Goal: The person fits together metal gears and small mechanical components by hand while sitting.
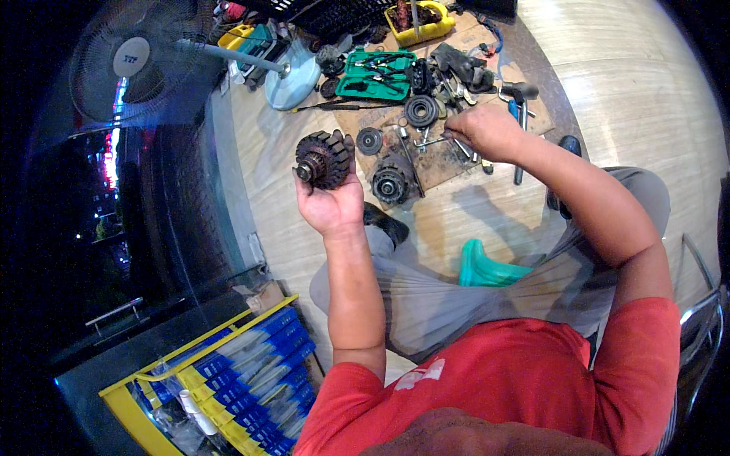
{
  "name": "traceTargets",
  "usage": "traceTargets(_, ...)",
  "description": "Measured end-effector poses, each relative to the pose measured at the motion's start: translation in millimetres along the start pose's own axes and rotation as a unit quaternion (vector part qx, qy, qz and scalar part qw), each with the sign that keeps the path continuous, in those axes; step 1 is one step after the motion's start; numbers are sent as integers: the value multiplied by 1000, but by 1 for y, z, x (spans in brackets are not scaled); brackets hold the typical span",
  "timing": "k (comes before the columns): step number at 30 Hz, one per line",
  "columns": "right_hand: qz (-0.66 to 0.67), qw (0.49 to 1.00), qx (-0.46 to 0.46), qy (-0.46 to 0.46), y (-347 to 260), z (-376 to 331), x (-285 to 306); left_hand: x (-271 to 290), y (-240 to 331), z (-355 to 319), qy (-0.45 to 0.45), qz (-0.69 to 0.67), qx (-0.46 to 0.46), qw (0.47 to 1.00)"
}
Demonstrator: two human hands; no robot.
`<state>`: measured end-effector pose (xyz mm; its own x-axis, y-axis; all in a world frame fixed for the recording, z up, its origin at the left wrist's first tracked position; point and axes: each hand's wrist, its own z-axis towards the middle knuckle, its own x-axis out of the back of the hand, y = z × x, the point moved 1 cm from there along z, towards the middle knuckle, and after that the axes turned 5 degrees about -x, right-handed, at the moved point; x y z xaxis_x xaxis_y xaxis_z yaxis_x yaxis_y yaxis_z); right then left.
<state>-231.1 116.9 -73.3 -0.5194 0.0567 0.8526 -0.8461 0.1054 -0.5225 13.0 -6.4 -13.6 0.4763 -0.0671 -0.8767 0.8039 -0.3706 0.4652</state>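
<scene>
My left hand (332,204) is raised, its fingers wrapped round a dark, grimy rotor (323,159) with a toothed rim and a short shaft. My right hand (487,132) hangs over the cardboard (449,169) with its fingers closed. A thin silver metal piece (432,142) shows by the fingertips; whether the hand grips it or it lies below cannot be told. To its left are a ring-shaped pulley (420,111), a smaller round part (369,141) and a dark round housing (390,182) with a ribbed face. Loose hand tools lie close under the right hand.
A green tool case (376,76) lies open behind the parts, near a yellow tray (420,23). A hammer (520,92) rests at the right. A standing fan (289,80) is at back left, a yellow-framed rack (251,365) at lower left. A green stool (490,267) stands between my legs.
</scene>
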Motion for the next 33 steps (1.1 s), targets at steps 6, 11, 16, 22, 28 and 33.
traceTargets(6, -50, 997, 8, -66, 5, 2, 3, -6, -7, -6, 2, 16, 13, 1000)
traceTargets(11, 97, 993, 54, -40, -28, -7, 5, -6, -27, -18, -50, 15, 79, 995)
traceTargets(16, 272, 959, 47, -64, -51, 0, 5, -5, -48, -24, -19, 33, 111, 993)
traceTargets(22, 276, 955, 51, -94, -48, 5, 13, -6, -52, -26, -62, 44, 148, 986)
traceTargets(28, 215, 975, 44, -44, -33, 4, 33, -6, -49, -24, -25, 75, 148, 986)
traceTargets(33, 175, 985, 0, 4, -26, 5, 53, 1, -51, -23, -19, 101, 164, 981)
